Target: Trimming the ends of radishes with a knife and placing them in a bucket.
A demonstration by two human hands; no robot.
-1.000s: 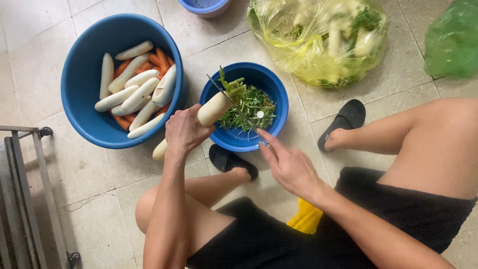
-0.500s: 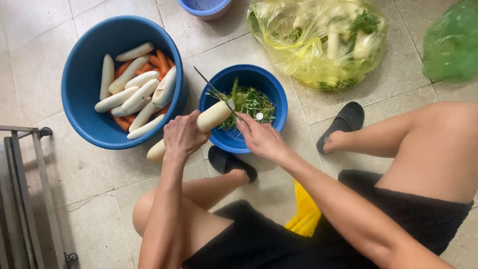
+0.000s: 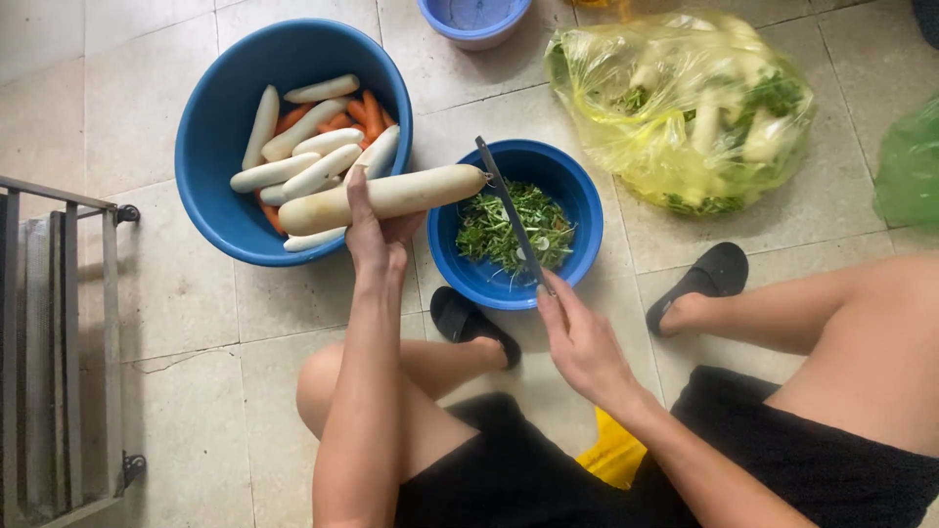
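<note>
Raised radish (image 3: pixel 391 196) meets knife (image 3: pixel 509 210); handle hidden.

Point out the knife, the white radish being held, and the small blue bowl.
knife (image 3: pixel 509 210), head view, middle of blade.
white radish (image 3: pixel 430 191), head view, bare middle.
small blue bowl (image 3: pixel 587 210), head view, right rim.

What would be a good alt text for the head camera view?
A seated person's left hand holds a white radish over a small blue bowl of green trimmings while the right hand holds a knife at its tip. A large blue basin holds peeled radishes and carrots.
</note>
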